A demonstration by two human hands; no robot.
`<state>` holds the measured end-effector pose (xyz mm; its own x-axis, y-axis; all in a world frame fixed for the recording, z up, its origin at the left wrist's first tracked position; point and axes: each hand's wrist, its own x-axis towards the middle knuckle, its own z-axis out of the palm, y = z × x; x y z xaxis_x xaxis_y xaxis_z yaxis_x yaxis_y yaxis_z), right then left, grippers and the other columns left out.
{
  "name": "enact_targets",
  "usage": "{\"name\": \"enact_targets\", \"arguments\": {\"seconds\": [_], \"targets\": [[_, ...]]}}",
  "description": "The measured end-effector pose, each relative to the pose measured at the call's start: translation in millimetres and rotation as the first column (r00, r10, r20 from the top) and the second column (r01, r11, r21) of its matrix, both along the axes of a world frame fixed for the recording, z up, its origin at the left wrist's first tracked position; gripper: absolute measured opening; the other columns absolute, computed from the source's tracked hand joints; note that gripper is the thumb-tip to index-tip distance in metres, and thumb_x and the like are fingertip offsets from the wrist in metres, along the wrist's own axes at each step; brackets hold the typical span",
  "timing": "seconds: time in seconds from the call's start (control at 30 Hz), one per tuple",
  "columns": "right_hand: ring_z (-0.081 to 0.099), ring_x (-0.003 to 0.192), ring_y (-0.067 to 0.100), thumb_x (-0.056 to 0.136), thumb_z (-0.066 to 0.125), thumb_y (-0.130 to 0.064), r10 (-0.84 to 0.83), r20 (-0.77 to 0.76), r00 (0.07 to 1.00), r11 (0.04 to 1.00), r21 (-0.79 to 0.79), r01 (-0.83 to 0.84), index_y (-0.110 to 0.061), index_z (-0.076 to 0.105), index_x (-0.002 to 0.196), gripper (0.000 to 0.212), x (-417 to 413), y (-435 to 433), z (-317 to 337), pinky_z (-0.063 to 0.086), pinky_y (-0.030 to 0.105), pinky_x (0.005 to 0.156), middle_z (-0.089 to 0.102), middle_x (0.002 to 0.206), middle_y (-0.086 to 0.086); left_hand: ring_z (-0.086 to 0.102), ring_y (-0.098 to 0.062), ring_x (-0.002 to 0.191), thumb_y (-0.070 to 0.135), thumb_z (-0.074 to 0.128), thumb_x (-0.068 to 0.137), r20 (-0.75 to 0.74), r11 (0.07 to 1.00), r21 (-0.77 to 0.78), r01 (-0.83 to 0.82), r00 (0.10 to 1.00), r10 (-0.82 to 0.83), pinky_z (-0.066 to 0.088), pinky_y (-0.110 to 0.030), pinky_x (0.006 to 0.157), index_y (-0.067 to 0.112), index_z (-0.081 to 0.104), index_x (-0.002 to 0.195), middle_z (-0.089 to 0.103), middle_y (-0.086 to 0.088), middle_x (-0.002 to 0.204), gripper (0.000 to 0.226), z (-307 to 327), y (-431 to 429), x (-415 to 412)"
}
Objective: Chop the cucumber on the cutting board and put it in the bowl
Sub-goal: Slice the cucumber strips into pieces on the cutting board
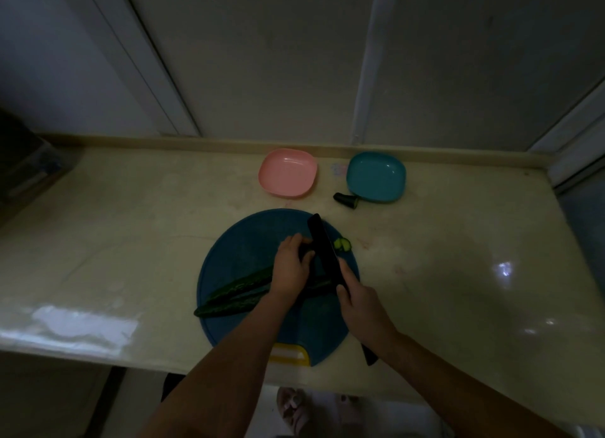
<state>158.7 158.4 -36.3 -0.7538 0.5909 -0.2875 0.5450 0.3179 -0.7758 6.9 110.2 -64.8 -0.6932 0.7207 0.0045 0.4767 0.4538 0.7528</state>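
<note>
Two long dark green cucumber halves (237, 292) lie side by side on a round blue cutting board (235, 251). My left hand (291, 269) curls over their right ends and holds them down. My right hand (358, 302) grips the handle of a black knife (324, 248) whose blade stands just right of my left fingers. A few pale cut cucumber slices (342, 244) lie on the board right of the blade. A pink bowl (288, 172) and a teal bowl (376, 177) sit behind the board, both with nothing inside.
A cut-off cucumber end (347, 201) lies on the pale countertop (131, 228) by the teal bowl's near left corner. A wall runs along the back of the counter. The front counter edge is close below the board. A dark object (23, 162) stands at far left.
</note>
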Motion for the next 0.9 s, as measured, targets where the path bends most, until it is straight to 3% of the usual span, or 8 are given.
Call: {"name": "enact_targets", "arguments": {"seconds": [0.13,0.33,0.5,0.73,0.83,0.9], "targets": [[0.046,0.053,0.011,0.100,0.035,-0.016,0.016,0.018,1.000,1.000,0.022,-0.016,-0.028,0.009,0.147,0.055,-8,1,-2,0.033,0.018,0.047,0.061,0.076,0.015,0.051,-0.015,0.094,0.006,0.060,0.087,-0.003,1.000,-0.007,-0.010,1.000,0.010,0.034,-0.015,0.076,0.007,0.059,0.098,0.057,-0.003,0.097,0.011,-1,1,0],[0.043,0.051,0.004,0.099,0.035,-0.013,0.037,0.037,0.999,0.999,0.030,-0.038,-0.025,0.009,0.147,0.056,-20,4,-5,0.033,0.013,0.044,0.046,0.063,-0.010,0.051,-0.014,0.098,0.008,0.060,0.088,0.018,1.000,-0.010,-0.002,1.000,0.002,0.034,-0.015,0.080,0.009,0.060,0.103,0.058,-0.004,0.101,0.015,-2,-1,-2],[0.040,0.048,0.006,0.099,0.035,-0.014,0.017,0.029,0.999,0.998,0.056,-0.019,-0.024,0.008,0.148,0.056,-13,0,-8,0.030,0.016,0.043,0.044,0.060,-0.005,0.052,-0.014,0.101,0.006,0.058,0.088,0.013,0.994,-0.027,0.110,0.994,-0.110,0.037,-0.018,0.085,0.010,0.058,0.111,0.058,-0.005,0.107,0.024,-1,-6,-10],[0.042,0.052,0.007,0.100,0.035,-0.015,-0.003,0.037,0.999,1.000,0.028,0.002,-0.024,0.009,0.147,0.055,-5,4,-9,0.033,0.014,0.046,0.052,0.069,0.003,0.053,-0.018,0.101,0.006,0.058,0.088,-0.045,0.998,0.010,0.064,0.997,-0.064,0.040,-0.023,0.084,0.009,0.059,0.111,0.060,-0.007,0.107,0.023,-5,-4,-5],[0.051,0.058,0.019,0.100,0.036,-0.016,-0.007,0.001,1.000,1.000,0.011,0.007,-0.025,0.011,0.148,0.055,-5,5,-8,0.041,0.028,0.053,0.061,0.077,0.016,0.053,-0.018,0.102,0.006,0.058,0.088,-0.054,0.998,-0.004,0.055,0.997,-0.055,0.038,-0.020,0.084,0.009,0.059,0.111,0.060,-0.007,0.108,0.023,-6,-2,-6],[0.053,0.059,0.019,0.099,0.036,-0.016,-0.007,-0.024,1.000,1.000,0.019,0.008,-0.024,0.012,0.148,0.055,-6,6,-7,0.043,0.030,0.055,0.062,0.080,0.015,0.052,-0.018,0.102,0.006,0.057,0.089,-0.054,0.999,-0.013,0.046,0.997,-0.047,0.035,-0.017,0.084,0.009,0.059,0.112,0.059,-0.007,0.107,0.023,-7,1,-7]]}}
